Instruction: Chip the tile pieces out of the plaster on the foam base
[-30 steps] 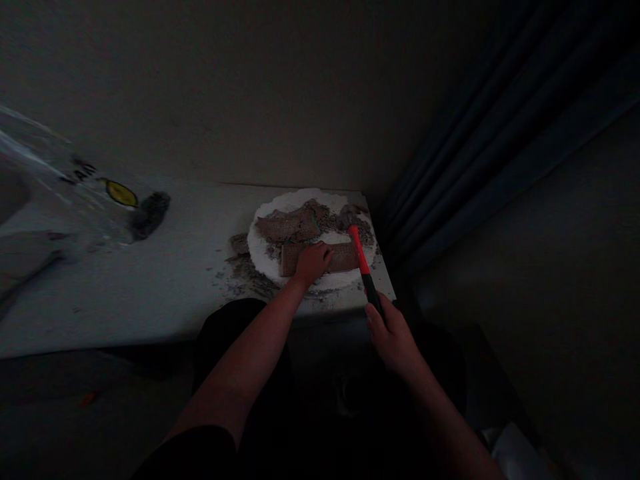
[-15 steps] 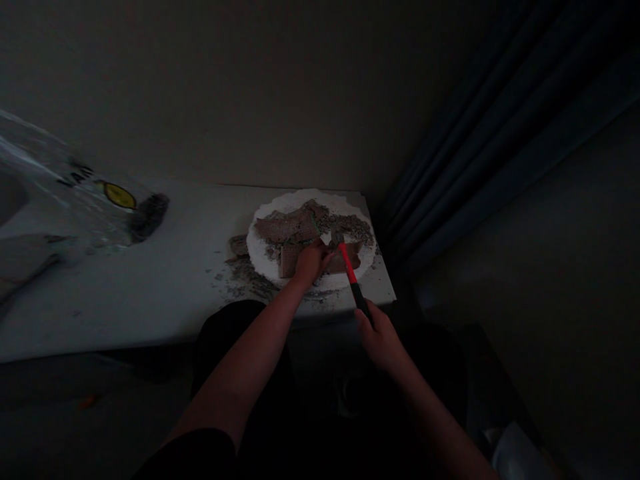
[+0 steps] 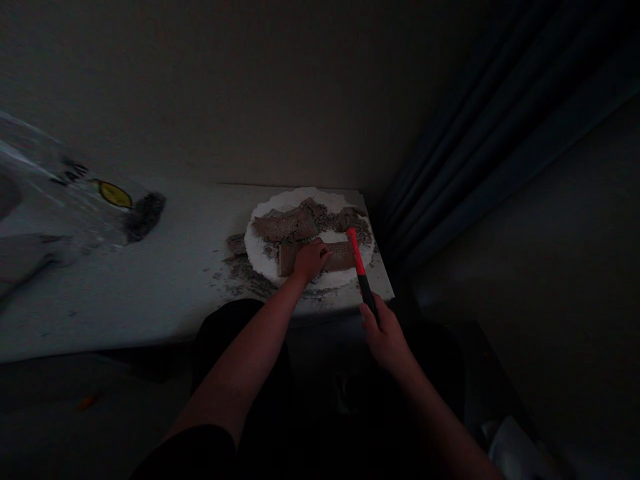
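My right hand (image 3: 385,330) is wrapped round the black grip of a hammer (image 3: 357,252) with a red upper handle. The hammer's dusty grey head is over the right side of a round white mat (image 3: 335,237) with a scalloped edge. On that mat, my left hand (image 3: 311,259) curls over a long brown textured slab (image 3: 343,256), holding it down at its middle. Behind it lies a second brown slab (image 3: 285,225), cracked and broken at its edges. Grey-brown crumbs (image 3: 325,217) surround the pieces.
The mat sits near the right end of a pale table (image 3: 165,287), with rubble (image 3: 243,270) spilled to its left. A clear plastic bag (image 3: 95,200) with a yellow mark holds dark debris at the left. A wall rises behind; dark curtains (image 3: 450,133) hang at the right.
The hammer has shifted up and to the right, its head now farther back from the front slab. That slab's right part shows more fully. My left hand stays nearly in place.
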A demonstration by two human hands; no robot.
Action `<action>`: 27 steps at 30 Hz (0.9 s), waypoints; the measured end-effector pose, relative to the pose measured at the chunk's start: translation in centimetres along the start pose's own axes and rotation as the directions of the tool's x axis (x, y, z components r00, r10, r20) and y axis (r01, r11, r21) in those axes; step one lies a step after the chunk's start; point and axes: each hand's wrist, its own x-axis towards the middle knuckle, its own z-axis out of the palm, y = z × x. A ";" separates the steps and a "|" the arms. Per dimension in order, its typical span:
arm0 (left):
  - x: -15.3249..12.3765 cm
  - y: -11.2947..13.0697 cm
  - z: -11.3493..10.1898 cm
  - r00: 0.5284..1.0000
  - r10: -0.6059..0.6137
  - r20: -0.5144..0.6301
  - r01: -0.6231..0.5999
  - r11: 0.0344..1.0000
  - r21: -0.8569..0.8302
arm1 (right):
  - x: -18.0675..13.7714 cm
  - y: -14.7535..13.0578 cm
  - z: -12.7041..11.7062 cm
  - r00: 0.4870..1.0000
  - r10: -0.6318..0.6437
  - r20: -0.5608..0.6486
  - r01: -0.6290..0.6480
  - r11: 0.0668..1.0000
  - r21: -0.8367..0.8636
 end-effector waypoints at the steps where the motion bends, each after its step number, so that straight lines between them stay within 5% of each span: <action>1: 0.0 0.0 0.0 1.000 -0.005 0.003 0.005 1.000 0.002 | 0.0 0.0 0.0 1.000 -0.005 0.006 0.005 1.000 -0.005; 27: 0.0 0.6 -0.3 1.000 -0.013 0.020 0.013 1.000 0.018 | 0.0 0.0 1.0 1.000 0.011 0.022 -0.010 0.999 -0.037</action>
